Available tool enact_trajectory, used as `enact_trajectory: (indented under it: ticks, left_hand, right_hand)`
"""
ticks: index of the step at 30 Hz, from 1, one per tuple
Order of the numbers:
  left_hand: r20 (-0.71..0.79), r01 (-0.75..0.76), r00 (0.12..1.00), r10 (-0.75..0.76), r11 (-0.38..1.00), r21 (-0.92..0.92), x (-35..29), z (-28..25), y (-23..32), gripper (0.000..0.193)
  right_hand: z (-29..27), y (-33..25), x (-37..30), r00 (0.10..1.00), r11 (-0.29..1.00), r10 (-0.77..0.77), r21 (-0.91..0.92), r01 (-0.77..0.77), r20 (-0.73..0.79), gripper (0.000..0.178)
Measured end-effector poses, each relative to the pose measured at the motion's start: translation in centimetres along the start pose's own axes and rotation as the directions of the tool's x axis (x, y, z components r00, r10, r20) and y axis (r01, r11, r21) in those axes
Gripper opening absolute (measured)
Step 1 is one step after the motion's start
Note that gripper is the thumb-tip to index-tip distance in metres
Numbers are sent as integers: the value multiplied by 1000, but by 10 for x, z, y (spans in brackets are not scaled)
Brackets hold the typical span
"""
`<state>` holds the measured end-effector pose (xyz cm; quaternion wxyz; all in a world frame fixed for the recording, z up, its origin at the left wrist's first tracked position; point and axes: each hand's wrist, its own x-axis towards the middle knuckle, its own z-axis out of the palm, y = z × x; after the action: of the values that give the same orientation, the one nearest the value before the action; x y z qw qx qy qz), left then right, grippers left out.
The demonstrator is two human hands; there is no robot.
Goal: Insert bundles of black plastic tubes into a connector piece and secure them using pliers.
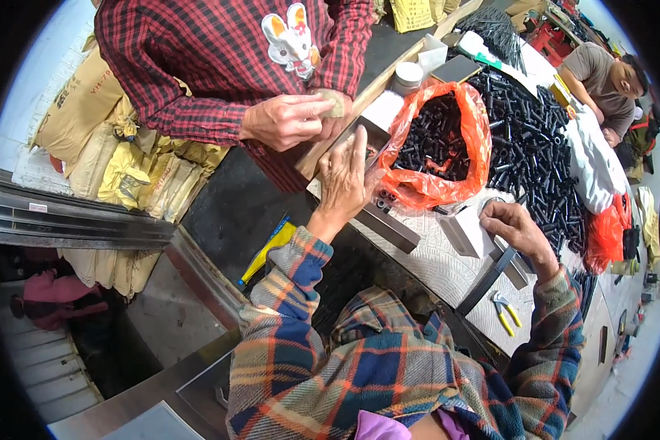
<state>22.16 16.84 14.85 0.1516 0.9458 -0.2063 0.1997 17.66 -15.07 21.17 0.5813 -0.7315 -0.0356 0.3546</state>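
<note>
My left hand (342, 178) lies with its fingers stretched out at the open end of a small metal box (375, 137), left of a red plastic bag (479, 121) filled with short black tubular parts (436, 132). Further right, my right hand (519, 229) has its fingers curled at the top of a pale block-shaped piece (467, 232). Whatever lies between those fingertips is hidden. A dark metal bar (485, 281) slants below this piece. Pliers with yellow handles (505, 314) rest on the white patterned table covering (447, 257) nearby.
A large heap of black parts (535, 158) covers the table's far right. Across from me, a person in red plaid (220, 59) holds both hands (290, 121) close together near my left hand. Another person (601, 81) sits far right. Sacks (84, 103) are stacked at left.
</note>
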Motion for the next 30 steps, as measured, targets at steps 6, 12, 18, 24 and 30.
enact_trajectory:
  ticks: [6, 12, 18, 24, 30]
  left_hand:
    - [101, 26, 994, 41, 814, -581, -22, -9, 58, 49]
    - [333, 436, 833, -442, 154, -886, -41, -10, 108, 71]
    - [568, 433, 792, -222, -452, -780, -30, -24, 123, 62]
    - [630, 452, 726, -275, -500, -739, -35, -22, 141, 36]
    - [846, 508, 512, -147, -743, -436, -52, -14, 113, 32]
  right_hand:
    - [-2, -12, 6, 999, 998, -43, 40, 43, -3, 17]
    - [8, -33, 23, 971, 977, -209, -61, 204, -116, 17]
    - [25, -42, 28, 985, 986, -167, 29, 166, 37, 14]
    - [34, -34, 23, 917, 844, -398, -379, 380, 32, 13]
    - [24, -44, 9, 866, 612, -499, -721, 326, -32, 12]
